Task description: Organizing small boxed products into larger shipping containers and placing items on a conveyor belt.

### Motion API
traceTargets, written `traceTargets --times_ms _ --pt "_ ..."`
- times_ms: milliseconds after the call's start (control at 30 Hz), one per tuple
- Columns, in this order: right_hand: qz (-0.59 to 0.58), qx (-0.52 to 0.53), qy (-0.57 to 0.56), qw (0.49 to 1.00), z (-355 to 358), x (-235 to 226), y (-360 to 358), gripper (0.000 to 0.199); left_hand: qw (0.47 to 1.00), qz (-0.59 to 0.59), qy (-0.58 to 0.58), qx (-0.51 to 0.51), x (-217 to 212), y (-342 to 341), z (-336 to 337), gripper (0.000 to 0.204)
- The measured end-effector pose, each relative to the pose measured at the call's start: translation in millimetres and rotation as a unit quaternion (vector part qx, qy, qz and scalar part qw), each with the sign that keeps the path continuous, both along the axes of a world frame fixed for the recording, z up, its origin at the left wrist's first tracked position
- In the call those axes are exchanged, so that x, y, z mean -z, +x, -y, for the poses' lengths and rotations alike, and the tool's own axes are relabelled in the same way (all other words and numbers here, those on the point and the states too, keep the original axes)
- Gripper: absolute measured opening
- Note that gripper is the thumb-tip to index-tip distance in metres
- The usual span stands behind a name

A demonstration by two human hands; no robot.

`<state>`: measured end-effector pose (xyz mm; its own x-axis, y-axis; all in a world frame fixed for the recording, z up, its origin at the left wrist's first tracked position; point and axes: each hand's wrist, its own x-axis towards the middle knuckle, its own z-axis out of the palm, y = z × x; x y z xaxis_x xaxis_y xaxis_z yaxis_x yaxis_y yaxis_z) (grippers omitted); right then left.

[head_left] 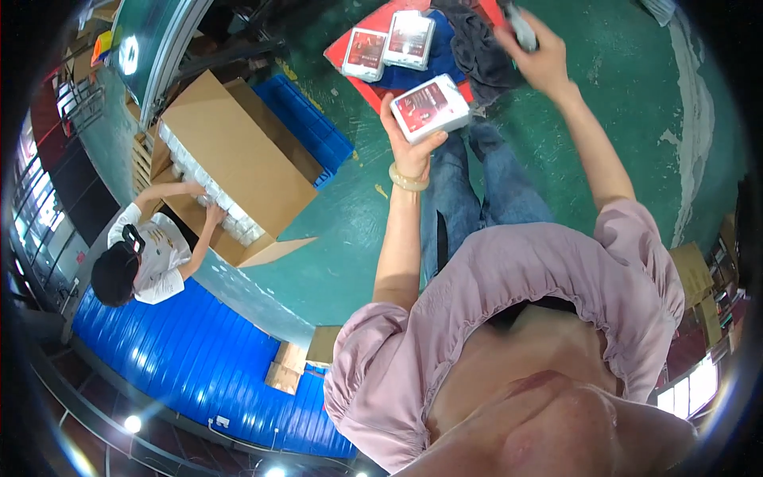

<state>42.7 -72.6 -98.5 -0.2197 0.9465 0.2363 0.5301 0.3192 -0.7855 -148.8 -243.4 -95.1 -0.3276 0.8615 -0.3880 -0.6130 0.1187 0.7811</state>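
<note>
My left hand (409, 151) grips a white block-shaped pack (431, 107) with a red printed top, fingers along one side and thumb at its near edge. My right hand (546, 63), raised to the right of it, closes around a small grey-white object (521, 30); blur hides its kind. Two similar packs, the left pack (365, 54) and the right pack (408, 40), lie beyond my left hand on a red surface (342, 48) partly covered by blue cloth (439, 49). Dark crumpled cloth (470, 49) lies between that surface's packs and my right hand.
At the left stands a large open cardboard box (238, 135) with rows of white packs (211, 195). A co-worker (151, 254) reaches both hands into it. A blue plastic pallet (306, 127) lies beside the box on the green floor (318, 270). Cartons (695, 274) stand at the far right.
</note>
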Motion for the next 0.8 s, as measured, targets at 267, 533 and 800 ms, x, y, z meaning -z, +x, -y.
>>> traceTargets --times_ms 267,533,800 --pt "-0.150 0.078 -0.136 0.976 -121.4 81.4 -29.1 0.046 0.997 -0.034 -0.072 -0.005 38.8 14.4 9.3 0.087" --pt "0.199 0.108 0.066 0.972 31.8 130.9 17.1 0.042 0.983 -0.157 -0.100 0.013 87.4 44.1 -1.6 0.086" --pt "-0.027 0.057 -0.247 0.967 75.6 114.9 -16.7 0.030 0.802 -0.569 -0.043 0.177 133.9 42.3 -5.7 0.087"
